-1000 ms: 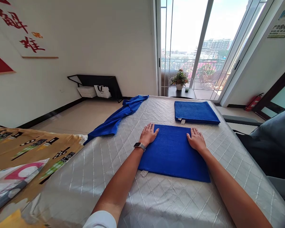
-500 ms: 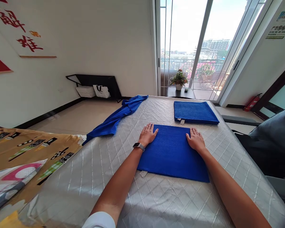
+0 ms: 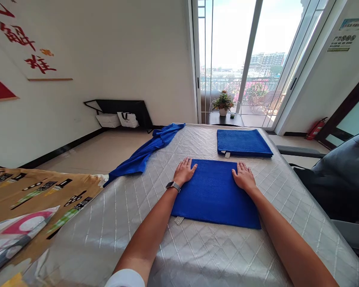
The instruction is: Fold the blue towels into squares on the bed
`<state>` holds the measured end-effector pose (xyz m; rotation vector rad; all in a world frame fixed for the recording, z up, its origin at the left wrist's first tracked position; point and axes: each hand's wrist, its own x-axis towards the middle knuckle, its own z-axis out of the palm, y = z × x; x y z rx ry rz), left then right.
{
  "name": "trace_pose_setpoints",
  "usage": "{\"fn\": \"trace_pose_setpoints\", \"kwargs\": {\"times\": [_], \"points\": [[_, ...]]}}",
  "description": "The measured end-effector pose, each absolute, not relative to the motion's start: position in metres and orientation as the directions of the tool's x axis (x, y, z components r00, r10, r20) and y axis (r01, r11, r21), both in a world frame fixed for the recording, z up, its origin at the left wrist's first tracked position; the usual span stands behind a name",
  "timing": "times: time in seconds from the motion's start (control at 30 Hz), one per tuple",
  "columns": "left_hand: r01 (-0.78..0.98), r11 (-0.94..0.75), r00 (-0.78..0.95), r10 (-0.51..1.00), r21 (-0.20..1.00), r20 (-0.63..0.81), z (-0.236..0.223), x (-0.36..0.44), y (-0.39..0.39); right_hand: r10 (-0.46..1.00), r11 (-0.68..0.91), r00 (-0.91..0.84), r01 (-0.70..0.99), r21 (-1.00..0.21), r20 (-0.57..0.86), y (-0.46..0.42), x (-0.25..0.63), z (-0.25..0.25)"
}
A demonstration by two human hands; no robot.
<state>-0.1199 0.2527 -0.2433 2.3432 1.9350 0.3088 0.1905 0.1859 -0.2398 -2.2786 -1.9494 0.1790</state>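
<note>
A blue towel (image 3: 217,195), folded into a flat rectangle, lies in front of me with a small white tag at its near left corner. My left hand (image 3: 184,171), a watch on its wrist, rests flat on the towel's far left corner, fingers stretched out. On the far right corner my right hand (image 3: 244,176) lies flat too, thumb spread inward. Beyond it sits a stack of folded blue towels (image 3: 243,142) with a tag on its near edge. To the left, a crumpled blue towel (image 3: 148,149) hangs along the edge of the silver quilted surface (image 3: 131,223).
A brown patterned cloth (image 3: 77,181) and a printed pillow (image 3: 20,235) are at the left. Dark padded furniture (image 3: 344,179) stands at the right. Behind are a black rack (image 3: 122,109) with boxes and bags, a potted plant (image 3: 223,104) and a fire extinguisher (image 3: 316,128).
The view has tilted up slightly and shifted a little. Both hands stay flat on the folded towel's far corners, and the towels keep their places.
</note>
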Motion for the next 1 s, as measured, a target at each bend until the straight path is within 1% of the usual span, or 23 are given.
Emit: {"fn": "trace_pose_setpoints", "kwargs": {"times": [0.2,0.37,0.4,0.47,0.53,0.63,0.7,0.73,0.8,0.87,0.93,1.0], "points": [[0.975,-0.177,0.169,0.983,0.134,0.071,-0.248,-0.117,0.256,0.988,-0.152,0.156,0.969,-0.193,0.002,0.186,0.19,-0.239],[0.979,-0.194,0.196,0.98,0.054,-0.019,-0.23,-0.119,0.26,0.988,-0.145,0.153,0.965,-0.219,0.021,0.186,0.19,-0.24],[0.983,-0.181,0.181,0.983,0.035,-0.019,-0.225,-0.116,0.26,0.988,-0.142,0.151,0.965,-0.222,0.028,0.186,0.19,-0.24],[0.987,-0.157,0.157,0.987,0.014,0.037,-0.216,-0.102,0.258,0.988,-0.138,0.149,0.964,-0.228,0.034,0.186,0.19,-0.241],[0.975,-0.219,0.214,0.97,0.034,0.117,-0.211,-0.074,0.25,0.988,-0.136,0.149,0.963,-0.232,0.036,0.187,0.19,-0.241],[0.867,-0.481,0.461,0.873,0.129,0.158,-0.216,-0.014,0.231,0.988,-0.137,0.15,0.964,-0.226,0.041,0.187,0.19,-0.243],[0.776,-0.601,0.564,0.797,0.189,0.217,-0.224,0.027,0.218,0.989,-0.126,0.139,0.97,-0.206,0.048,0.187,0.192,-0.246],[0.746,-0.632,0.589,0.773,0.209,0.237,-0.228,0.044,0.213,0.991,-0.116,0.128,0.974,-0.193,0.049,0.186,0.193,-0.247],[0.716,-0.654,0.602,0.756,0.246,0.259,-0.236,0.068,0.207,0.993,-0.096,0.106,0.981,-0.167,0.053,0.185,0.195,-0.249],[0.712,-0.648,0.595,0.761,0.27,0.258,-0.24,0.076,0.206,0.993,-0.092,0.102,0.984,-0.154,0.056,0.184,0.195,-0.249],[0.721,-0.639,0.588,0.769,0.267,0.251,-0.243,0.069,0.209,0.992,-0.1,0.111,0.983,-0.157,0.057,0.184,0.195,-0.249],[0.746,-0.622,0.578,0.782,0.238,0.232,-0.244,0.05,0.214,0.99,-0.116,0.127,0.979,-0.17,0.06,0.186,0.193,-0.247]]}}
